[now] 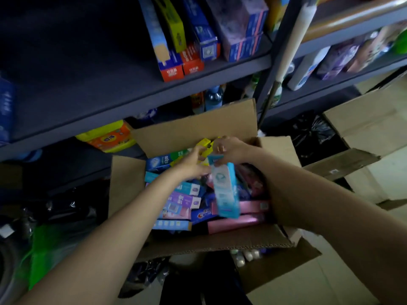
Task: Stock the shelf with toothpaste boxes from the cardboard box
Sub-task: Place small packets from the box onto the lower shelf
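While both bare arms reach over open brown cardboard box (198, 128) on floor, right hand (231, 150) pinches top end of light-blue toothpaste box (225, 190), which hangs above jumbled blue, pink, purple toothpaste cartons (185, 201) inside. Left hand (193, 164) curls fingers round small yellow box (204, 145). Dark grey metal shelf (132, 100) behind, few upright cartons (171, 40) on it.

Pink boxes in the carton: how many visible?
2 long pink boxes in the cardboard box, both near its right front: one just behind the other. More may be hidden under the right hand, the blue box and the pile.
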Available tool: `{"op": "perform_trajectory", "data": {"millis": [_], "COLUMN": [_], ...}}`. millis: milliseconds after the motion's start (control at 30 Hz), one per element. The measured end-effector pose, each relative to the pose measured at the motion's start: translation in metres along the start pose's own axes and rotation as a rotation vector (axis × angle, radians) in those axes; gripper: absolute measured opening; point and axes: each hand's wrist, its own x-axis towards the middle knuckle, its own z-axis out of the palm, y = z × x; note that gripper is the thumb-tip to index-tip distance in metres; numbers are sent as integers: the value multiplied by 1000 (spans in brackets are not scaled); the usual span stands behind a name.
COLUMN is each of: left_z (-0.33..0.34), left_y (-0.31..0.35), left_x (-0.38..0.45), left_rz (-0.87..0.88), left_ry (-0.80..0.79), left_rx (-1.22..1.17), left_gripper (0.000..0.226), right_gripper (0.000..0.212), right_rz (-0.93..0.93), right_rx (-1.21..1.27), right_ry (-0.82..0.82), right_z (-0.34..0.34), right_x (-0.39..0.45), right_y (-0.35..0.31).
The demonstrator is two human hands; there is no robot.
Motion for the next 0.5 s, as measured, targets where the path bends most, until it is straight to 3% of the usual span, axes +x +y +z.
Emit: {"op": "perform_trajectory", "data": {"millis": [100,133,300,400,500], "left_z": [-35,-50,-128,-174,-224], "left_y": [15,18,33,36,35], "left_x": [-32,-45,-124,-174,-224], "left_rz": [26,45,143,227,329], "left_ry": [-19,-16,-33,29,143], "left_rx": [-224,-273,-427,-440,-395], "left_gripper": [47,41,26,29,36], "right_gripper": [19,24,23,14,26], "right_rz": [-96,-138,-269,-382,-393], "right_rx": [399,465,560,634,732], "right_ry": [11,16,-51,-3,93], "right_z": [-55,-71,-118,-130,-137], "right_x": [-22,-29,-49,-61,-81], "right_y": [-51,-71,-177,-244,-309]}}
